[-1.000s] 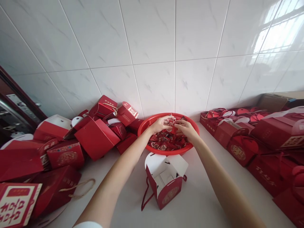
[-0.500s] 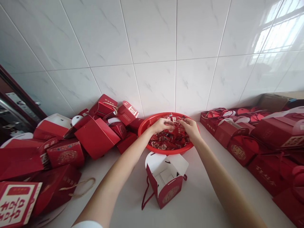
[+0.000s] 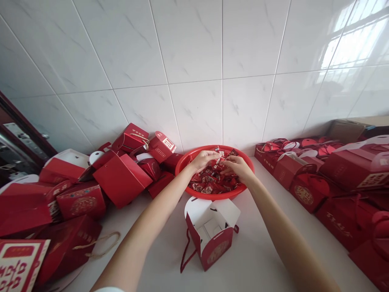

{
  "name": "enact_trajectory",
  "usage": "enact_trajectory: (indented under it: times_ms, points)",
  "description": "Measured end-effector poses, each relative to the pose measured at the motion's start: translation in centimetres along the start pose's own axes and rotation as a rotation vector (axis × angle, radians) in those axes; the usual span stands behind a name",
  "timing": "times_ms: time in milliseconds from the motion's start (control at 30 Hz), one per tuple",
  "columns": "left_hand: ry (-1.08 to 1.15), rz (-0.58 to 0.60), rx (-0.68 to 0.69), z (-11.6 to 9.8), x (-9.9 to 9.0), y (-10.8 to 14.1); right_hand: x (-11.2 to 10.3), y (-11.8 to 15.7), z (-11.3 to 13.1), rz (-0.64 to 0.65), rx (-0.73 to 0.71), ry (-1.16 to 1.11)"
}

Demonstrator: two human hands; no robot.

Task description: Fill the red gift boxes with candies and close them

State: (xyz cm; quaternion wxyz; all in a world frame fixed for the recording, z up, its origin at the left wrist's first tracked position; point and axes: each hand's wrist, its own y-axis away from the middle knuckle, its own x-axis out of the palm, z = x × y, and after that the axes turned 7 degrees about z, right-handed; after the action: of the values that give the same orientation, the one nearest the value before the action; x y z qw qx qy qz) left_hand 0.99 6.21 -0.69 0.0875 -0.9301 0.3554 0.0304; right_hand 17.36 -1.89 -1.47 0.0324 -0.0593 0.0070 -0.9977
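Both hands are over a red plastic basket (image 3: 223, 196) filled with red-wrapped candies (image 3: 209, 182). My left hand (image 3: 204, 161) is closed, its thumb and fingertips pinching small wrapped candy. Close beside it, my right hand (image 3: 239, 167) has its fingers bent and pinched on a red wrapped candy (image 3: 219, 164) between the two hands. Exactly how many pieces each hand holds is hard to make out. In front of the basket stands an open red gift box (image 3: 217, 253) with a white inside, raised flaps and a dark red cord handle.
Red gift boxes (image 3: 121, 178) lie in a jumbled heap on the left, one with a loose twine handle (image 3: 106, 245). Closed red boxes (image 3: 334, 219) stand in rows along the right. A cardboard carton (image 3: 349, 129) sits at the back right. Behind rises a tiled wall (image 3: 194, 109).
My hands have come closer together over the basket, the right one moving left and slightly down. A red wrapped candy now shows between the fingertips. The view has shifted slightly.
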Motion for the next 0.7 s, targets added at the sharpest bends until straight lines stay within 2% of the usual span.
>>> enact_trajectory:
  times_ms: [167, 400, 500, 600, 700]
  points:
    - [0.122, 0.048, -0.024, -0.38, -0.05, 0.12, -0.09, -0.2, -0.02, -0.031, -0.009, -0.02]
    - [0.198, -0.005, 0.049, -0.14, -0.13, -0.05, -0.25, -0.14, 0.03, -0.037, -0.012, -0.059]
    - [0.243, 0.018, 0.069, -0.25, -0.11, 0.06, -0.28, -0.01, 0.15, -0.003, -0.006, -0.055]
    - [0.232, 0.053, 0.071, -0.21, -0.11, 0.09, -0.37, -0.01, 0.13, 0.018, -0.031, -0.041]
    - [0.179, 0.026, 0.072, 0.14, -0.2, -0.09, -0.51, -0.24, -0.16, -0.026, -0.079, -0.041]
